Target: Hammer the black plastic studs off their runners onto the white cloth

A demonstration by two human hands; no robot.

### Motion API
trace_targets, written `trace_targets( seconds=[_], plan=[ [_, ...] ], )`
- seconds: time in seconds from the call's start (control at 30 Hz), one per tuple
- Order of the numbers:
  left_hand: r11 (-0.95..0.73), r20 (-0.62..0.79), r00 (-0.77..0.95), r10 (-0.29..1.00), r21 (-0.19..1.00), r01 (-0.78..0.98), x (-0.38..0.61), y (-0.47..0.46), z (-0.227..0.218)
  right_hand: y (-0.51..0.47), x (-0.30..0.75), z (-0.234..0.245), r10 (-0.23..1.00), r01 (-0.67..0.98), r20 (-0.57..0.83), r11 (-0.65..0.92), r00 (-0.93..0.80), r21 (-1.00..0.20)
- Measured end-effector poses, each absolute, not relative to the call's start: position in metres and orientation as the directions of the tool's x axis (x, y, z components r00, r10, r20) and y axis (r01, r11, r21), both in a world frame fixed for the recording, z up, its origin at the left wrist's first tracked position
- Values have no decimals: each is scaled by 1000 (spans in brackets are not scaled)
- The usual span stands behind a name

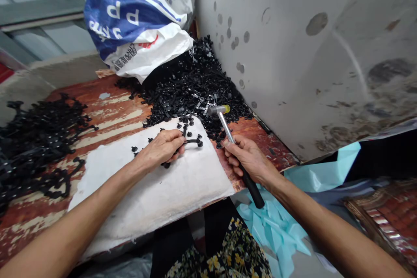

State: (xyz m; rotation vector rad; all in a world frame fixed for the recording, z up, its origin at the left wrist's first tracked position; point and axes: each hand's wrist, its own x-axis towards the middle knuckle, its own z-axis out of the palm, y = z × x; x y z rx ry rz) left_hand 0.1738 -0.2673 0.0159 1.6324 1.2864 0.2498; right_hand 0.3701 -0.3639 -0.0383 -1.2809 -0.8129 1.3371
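Observation:
My right hand (246, 156) is wrapped round the handle of a mallet (227, 128) with a metal shaft and a yellow-tipped head. The mallet's head is raised, toward the heap of black parts. My left hand (166, 145) pinches a short black plastic strip with round knobs (194, 141) over the white pad (182, 186). Small black round-headed pieces (134, 149) lie on the pad around my left fingers. Part of the strip is hidden by those fingers.
A large heap of black plastic parts (176, 91) spills from a white and blue sack (140, 17) at the back. Another black pile (35, 139) lies at the left of the worn red board (107, 113). A grey stained panel (293, 61) stands at the right. Turquoise sheeting (276, 226) hangs below.

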Motion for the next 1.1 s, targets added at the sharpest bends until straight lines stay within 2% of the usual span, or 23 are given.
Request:
trace_targets(
  seconds=[0.53, 1.1],
  plan=[
    [210, -479, 360, 801, 787, 580, 183, -271, 23, -364, 374, -44, 965, -274, -236, -199, 110, -941],
    [181, -471, 355, 808, 771, 611, 181, -269, 17, -365, 374, -44, 964, -279, -240, -201, 115, -939]
  ],
)
